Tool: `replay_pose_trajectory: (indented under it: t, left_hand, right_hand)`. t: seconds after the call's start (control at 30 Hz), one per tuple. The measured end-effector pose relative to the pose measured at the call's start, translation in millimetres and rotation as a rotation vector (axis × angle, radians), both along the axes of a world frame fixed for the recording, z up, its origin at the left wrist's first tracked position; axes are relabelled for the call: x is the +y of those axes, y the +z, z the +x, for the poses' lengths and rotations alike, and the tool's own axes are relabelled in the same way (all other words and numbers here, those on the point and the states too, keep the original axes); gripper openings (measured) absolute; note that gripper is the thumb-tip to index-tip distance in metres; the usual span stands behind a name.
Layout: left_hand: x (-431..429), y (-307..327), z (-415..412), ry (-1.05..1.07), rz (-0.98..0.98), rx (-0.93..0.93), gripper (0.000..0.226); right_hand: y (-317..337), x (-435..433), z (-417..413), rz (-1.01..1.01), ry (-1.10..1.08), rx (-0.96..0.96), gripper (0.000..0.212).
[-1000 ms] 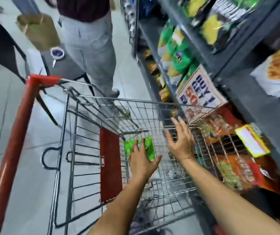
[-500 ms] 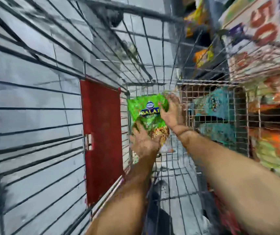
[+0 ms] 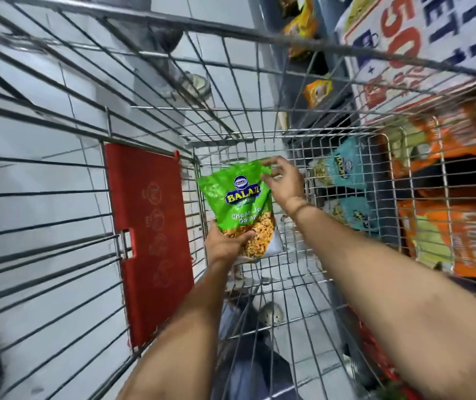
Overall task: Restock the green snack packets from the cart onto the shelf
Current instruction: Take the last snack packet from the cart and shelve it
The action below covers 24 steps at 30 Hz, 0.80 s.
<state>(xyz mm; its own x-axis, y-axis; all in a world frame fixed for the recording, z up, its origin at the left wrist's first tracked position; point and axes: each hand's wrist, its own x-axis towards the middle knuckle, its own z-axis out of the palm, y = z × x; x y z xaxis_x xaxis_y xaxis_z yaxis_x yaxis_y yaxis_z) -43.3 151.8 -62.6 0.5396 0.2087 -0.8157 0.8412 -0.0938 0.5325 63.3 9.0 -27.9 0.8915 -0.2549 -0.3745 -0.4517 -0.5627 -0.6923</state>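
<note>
A green snack packet [image 3: 238, 203] with a blue and yellow logo stands upright deep inside the wire cart [image 3: 259, 116]. My left hand [image 3: 225, 245] grips its bottom edge, thumb over the front. My right hand [image 3: 284, 183] pinches its top right corner. Both forearms reach down into the cart. The shelf [image 3: 447, 174] runs along the right, behind the cart's wire side.
A red plastic flap [image 3: 150, 235] hangs on the cart's left wall. Teal packets [image 3: 346, 168] and orange packets [image 3: 461, 238] fill the low shelf at right, under a white promo sign [image 3: 421, 39]. A person's shoe [image 3: 196, 85] stands on the tiled floor beyond the cart.
My view has dropped into the cart. Both hands closed on the green packet and have lifted it off the cart's bottom; the right hand moved to its top corner.
</note>
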Motion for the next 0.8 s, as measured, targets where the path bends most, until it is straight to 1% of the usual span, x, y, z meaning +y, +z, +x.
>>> replay_pose_trajectory:
  t: [0.03,0.1,0.13,0.2,0.23,0.27,0.3,0.37,0.43,0.47,0.53,0.63,0.7,0.73,0.8]
  left_hand:
    - [3,-1,2,-0.007,-0.039,0.006,0.105]
    - [5,10,9,-0.063,-0.061,-0.011,0.083]
    - [8,14,9,-0.058,-0.081,-0.025,0.072]
    - [10,22,8,-0.062,-0.164,-0.050,0.062]
    - [10,22,7,-0.100,-0.184,-0.065,0.059]
    - [11,22,8,-0.119,-0.218,-0.091,0.055]
    - [9,28,8,-0.147,-0.242,-0.128,0.052]
    - [-6,63,10,-0.229,-0.267,-0.197,0.048]
    - [-19,94,16,-0.304,-0.315,-0.252,0.041]
    - [-25,108,20,-0.340,-0.326,-0.283,0.037]
    - [-41,140,28,-0.371,-0.333,-0.362,0.031]
    - [-71,201,32,-0.442,-0.361,-0.458,0.025]
    - [-92,244,36,-0.512,-0.376,-0.555,0.025]
    - [-105,261,37,-0.570,-0.396,-0.600,0.026]
    - [-129,287,40,-0.671,-0.408,-0.649,0.039]
  right_hand:
    - [2,-2,6,0.034,0.005,0.006,0.029]
    - [8,-5,9,0.104,0.007,0.018,0.022]
    - [10,-3,7,0.182,-0.033,0.020,0.020]
    - [17,-7,1,0.243,-0.117,0.021,0.029]
    - [18,-9,0,0.221,-0.110,0.018,0.029]
    - [17,-12,1,0.254,-0.121,0.009,0.027]
    - [23,-17,-3,0.194,-0.109,-0.034,0.025]
    - [69,-40,-15,0.186,-0.171,-0.170,0.031]
    - [107,-62,-21,0.190,-0.203,-0.278,0.027]
    - [124,-71,-25,0.224,-0.214,-0.314,0.023]
    - [165,-90,-35,0.266,-0.274,-0.400,0.023]
    - [229,-118,-55,0.211,-0.306,-0.552,0.028]
    - [271,-144,-74,0.187,-0.366,-0.668,0.032]
    - [289,-159,-85,0.181,-0.395,-0.719,0.030]
    - [321,-182,-105,0.178,-0.451,-0.792,0.024]
